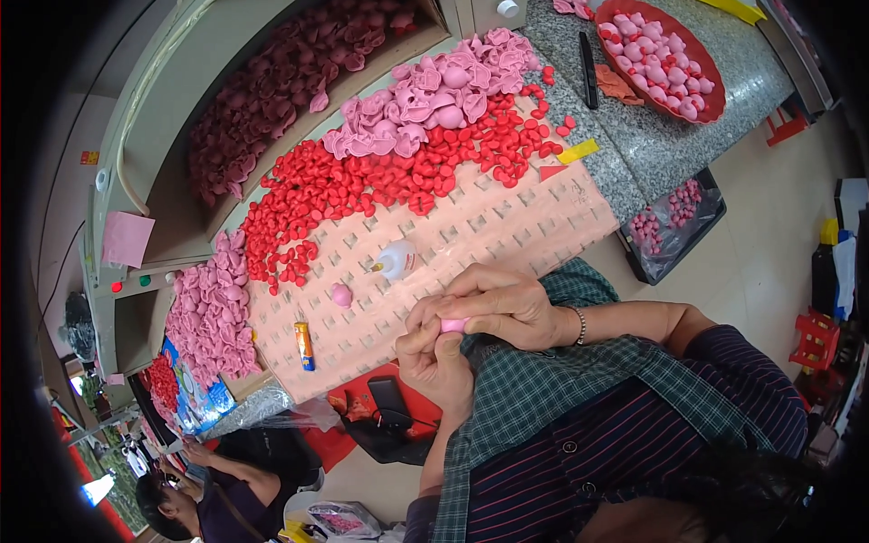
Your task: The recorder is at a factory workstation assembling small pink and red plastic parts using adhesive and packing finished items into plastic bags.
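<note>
Both hands meet close to the body, pinching one small pink piece (453, 325) between them: the left hand (439, 357) clenches it from below, the right hand (502, 303) grasps it from above with its fingertips. One finished-looking pink piece (341, 295) lies on the perforated board (507, 231), beside a small glue bottle (396, 261). Farther off, heaps of red pieces (362, 181) and pink pieces (434, 95) remain, so most of the work looks undone. A red bowl (715, 104) far right holds more pink items.
</note>
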Tool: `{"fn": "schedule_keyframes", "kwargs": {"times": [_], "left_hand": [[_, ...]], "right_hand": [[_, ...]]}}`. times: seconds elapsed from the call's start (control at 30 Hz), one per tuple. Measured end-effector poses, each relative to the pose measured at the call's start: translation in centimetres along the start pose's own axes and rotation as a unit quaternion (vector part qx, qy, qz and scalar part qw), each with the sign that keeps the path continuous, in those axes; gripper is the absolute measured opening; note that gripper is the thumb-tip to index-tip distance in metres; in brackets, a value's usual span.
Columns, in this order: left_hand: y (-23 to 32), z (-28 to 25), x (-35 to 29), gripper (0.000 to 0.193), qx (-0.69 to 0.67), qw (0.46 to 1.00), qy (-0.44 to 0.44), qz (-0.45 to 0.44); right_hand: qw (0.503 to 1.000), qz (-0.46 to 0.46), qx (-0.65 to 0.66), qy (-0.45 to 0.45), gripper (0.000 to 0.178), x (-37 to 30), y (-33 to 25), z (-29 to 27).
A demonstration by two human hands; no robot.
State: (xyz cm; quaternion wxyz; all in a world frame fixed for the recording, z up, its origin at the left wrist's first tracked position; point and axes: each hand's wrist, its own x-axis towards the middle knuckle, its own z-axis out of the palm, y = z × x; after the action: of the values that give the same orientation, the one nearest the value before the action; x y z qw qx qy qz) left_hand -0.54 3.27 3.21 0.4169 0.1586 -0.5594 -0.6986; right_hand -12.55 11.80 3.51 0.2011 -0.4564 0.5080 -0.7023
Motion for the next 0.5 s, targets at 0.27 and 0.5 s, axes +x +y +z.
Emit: {"fn": "schedule_keyframes", "kwargs": {"times": [0.27,0.5], "left_hand": [[-0.07,-0.21,-0.05,0.029,0.01,0.999,0.026,0.029],[-0.18,-0.18,-0.37,0.028,0.027,0.998,0.021,0.046]], "right_hand": [[0.996,0.045,0.067,0.03,0.024,0.22,-0.2,0.28],[0.991,0.037,0.109,0.061,0.018,0.13,-0.33,0.63]]}}
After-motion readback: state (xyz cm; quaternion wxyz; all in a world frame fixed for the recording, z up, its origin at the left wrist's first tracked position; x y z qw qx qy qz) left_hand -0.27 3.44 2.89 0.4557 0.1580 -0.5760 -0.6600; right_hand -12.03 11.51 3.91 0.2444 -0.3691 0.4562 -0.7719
